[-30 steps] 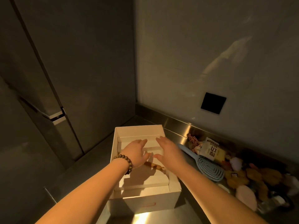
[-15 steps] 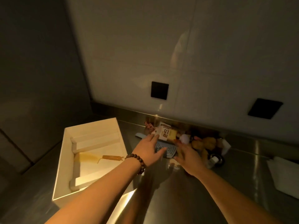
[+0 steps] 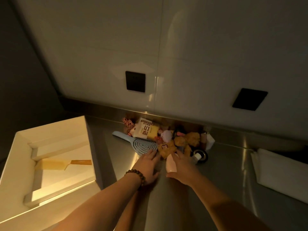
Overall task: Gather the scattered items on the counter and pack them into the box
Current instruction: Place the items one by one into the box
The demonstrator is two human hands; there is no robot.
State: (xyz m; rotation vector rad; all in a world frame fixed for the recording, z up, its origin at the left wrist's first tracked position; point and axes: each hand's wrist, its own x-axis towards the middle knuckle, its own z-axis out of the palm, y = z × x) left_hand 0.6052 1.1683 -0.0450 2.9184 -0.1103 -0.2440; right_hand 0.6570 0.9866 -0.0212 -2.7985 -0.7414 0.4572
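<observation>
A pile of small items lies against the back wall: a blue hairbrush (image 3: 140,144), a snack packet (image 3: 146,130), a patterned scrunchie (image 3: 128,123), a pink plush (image 3: 166,135) and yellow-brown plush toys (image 3: 181,141). My left hand (image 3: 147,165), a bead bracelet on its wrist, rests flat on the counter with fingertips at the brush head, holding nothing. My right hand (image 3: 182,165) closes around a pale pink oval object (image 3: 170,164) at the pile's near edge. The open white box (image 3: 20,157) sits at left with a wooden comb (image 3: 66,164) inside.
The steel counter (image 3: 216,189) runs along a white wall with two black square plates (image 3: 135,81). A folded white cloth (image 3: 281,172) lies at right. A small white-capped bottle on a dark ring (image 3: 199,155) sits beside the pile.
Both hands left the box, where the wooden comb now lies, and moved right to the pile. My right hand has taken hold of the pink oval object; the view swung right.
</observation>
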